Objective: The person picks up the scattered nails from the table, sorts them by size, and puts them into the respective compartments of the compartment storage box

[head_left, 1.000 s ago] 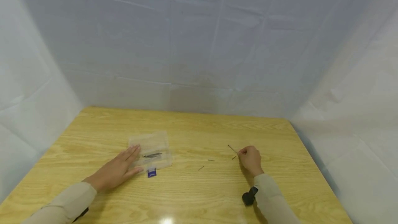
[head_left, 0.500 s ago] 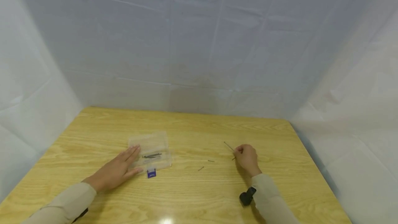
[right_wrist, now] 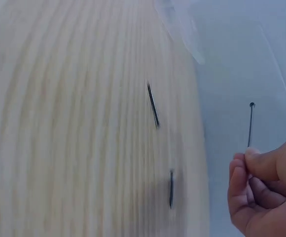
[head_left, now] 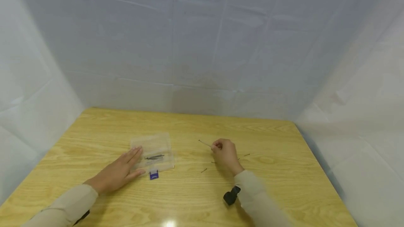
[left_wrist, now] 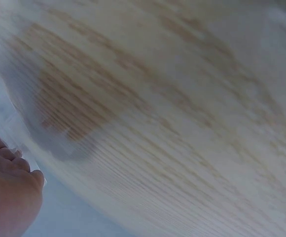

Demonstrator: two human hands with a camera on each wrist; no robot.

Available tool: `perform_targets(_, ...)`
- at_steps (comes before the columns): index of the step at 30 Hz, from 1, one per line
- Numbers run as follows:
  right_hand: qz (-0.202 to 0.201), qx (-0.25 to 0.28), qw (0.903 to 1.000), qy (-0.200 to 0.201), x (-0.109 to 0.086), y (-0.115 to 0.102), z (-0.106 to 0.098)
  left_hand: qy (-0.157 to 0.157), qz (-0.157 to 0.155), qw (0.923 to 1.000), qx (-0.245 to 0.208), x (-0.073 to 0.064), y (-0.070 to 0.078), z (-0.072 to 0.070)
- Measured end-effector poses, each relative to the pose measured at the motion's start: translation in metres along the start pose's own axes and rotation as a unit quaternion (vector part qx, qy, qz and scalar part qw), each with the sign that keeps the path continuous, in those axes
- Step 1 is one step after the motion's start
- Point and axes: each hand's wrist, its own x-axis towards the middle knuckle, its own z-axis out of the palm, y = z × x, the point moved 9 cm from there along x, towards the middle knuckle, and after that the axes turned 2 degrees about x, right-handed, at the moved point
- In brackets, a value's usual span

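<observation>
In the head view my right hand [head_left: 226, 155] pinches a long thin nail [head_left: 205, 143] between thumb and fingers, above the table. Its headed end points away to the left. The right wrist view shows the same nail [right_wrist: 250, 126] standing up from the fingertips. My left hand [head_left: 115, 173] lies flat with straight fingers on the left part of a clear plastic case [head_left: 153, 141]. Several dark nails [head_left: 154, 157] lie together in that case. A purple latch [head_left: 154, 174] sits at its near edge. In the left wrist view only part of the left hand [left_wrist: 10, 192] shows.
Shorter nails lie loose on the wooden table [head_left: 189, 199]: one nail [head_left: 204, 170] near the middle, another nail [head_left: 214, 162] beside the right hand, and one nail [head_left: 247, 155] to its right. White sheeting [head_left: 202, 45] hangs behind and at both sides.
My right hand has moved left across the table with the long nail in its fingers, uncovering a short nail to its right. My left hand stays on the case.
</observation>
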Motion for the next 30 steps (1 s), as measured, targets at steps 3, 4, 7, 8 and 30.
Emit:
perform_targets(3, -0.019, 0.02, 0.9996, -0.012, 0.001, -0.012, 0.016, 0.0, 0.0, 1.0, 0.001, 0.0, -0.001, 0.001)
perform_targets(4, -0.021, 0.025, 0.9993, -0.016, 0.001, -0.016, 0.022, 0.0, 0.0, 1.0, 0.001, 0.0, -0.001, 0.001)
perform_targets(7, -0.031, 0.029, 0.9987, -0.03, 0.002, -0.027, 0.038, 0.0, -0.001, 1.0, 0.004, 0.0, -0.001, 0.001)
perform_targets(8, -0.034, 0.028, 0.9985, -0.034, 0.002, -0.031, 0.043, 0.001, -0.001, 1.0, 0.005, 0.0, -0.001, 0.001)
perform_targets(30, -0.036, 0.086, 0.9913, -0.093, 0.009, -0.079, 0.123, -0.003, -0.003, 1.0, 0.005, 0.0, 0.0, -0.001)
